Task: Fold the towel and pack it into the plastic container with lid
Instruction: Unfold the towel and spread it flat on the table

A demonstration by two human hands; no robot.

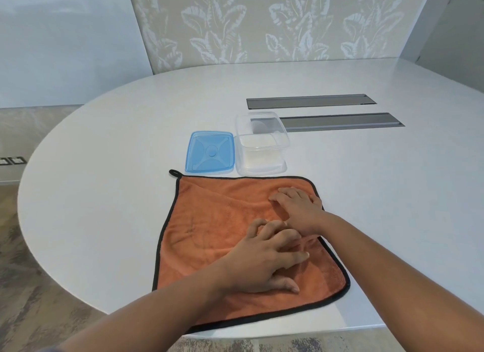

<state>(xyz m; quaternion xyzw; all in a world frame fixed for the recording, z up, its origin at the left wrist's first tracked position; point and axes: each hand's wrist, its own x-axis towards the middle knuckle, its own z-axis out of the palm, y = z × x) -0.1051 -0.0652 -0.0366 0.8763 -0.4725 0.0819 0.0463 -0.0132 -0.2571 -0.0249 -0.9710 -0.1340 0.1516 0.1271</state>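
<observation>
Orange towel [222, 233] spread flat on the white table [104, 168] — both my hands on it.
Left hand [264, 260] presses palm-down, fingers spread; right hand [298, 207] flat, gripping nothing; clear container [262, 152] and blue lid [209, 152] just beyond.

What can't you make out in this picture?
- Head view: towel patches under the left hand and right hand, hidden by them.
- Small wall plates at the left edge: too small, partly cut off.
- Grey slot end behind the clear container: blurred by the plastic.
</observation>
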